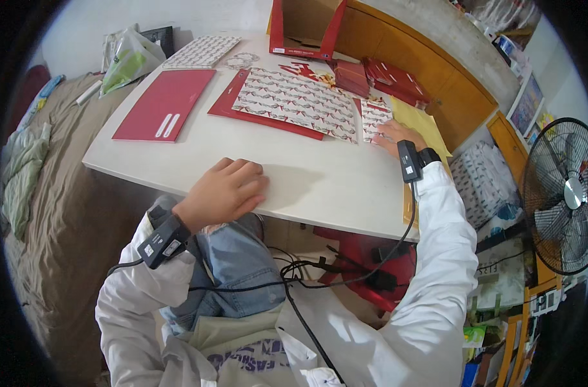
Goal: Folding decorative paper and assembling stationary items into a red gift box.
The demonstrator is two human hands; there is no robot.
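Observation:
My left hand (233, 188) rests near the front edge of the white table (342, 184), its fingers loosely curled. My right hand (399, 136) lies with its fingertips on a small patterned card or packet (375, 116) at the table's right side; whether it grips it is unclear. Left of that packet, a large sheet with a ribbon-and-garland print (296, 104) lies over a red sheet (221, 105). A red folder-like sheet (163, 104) with two white slots sits at the left, below a stack of patterned sheets (202, 52).
An open red cardboard box (306, 48) stands at the back, beside bundled red cards (351, 77) and red packets (395, 82). Yellow paper (422, 121) lies beyond my right hand. A black fan (572, 193) stands far right. Black cables (299, 280) cross my lap.

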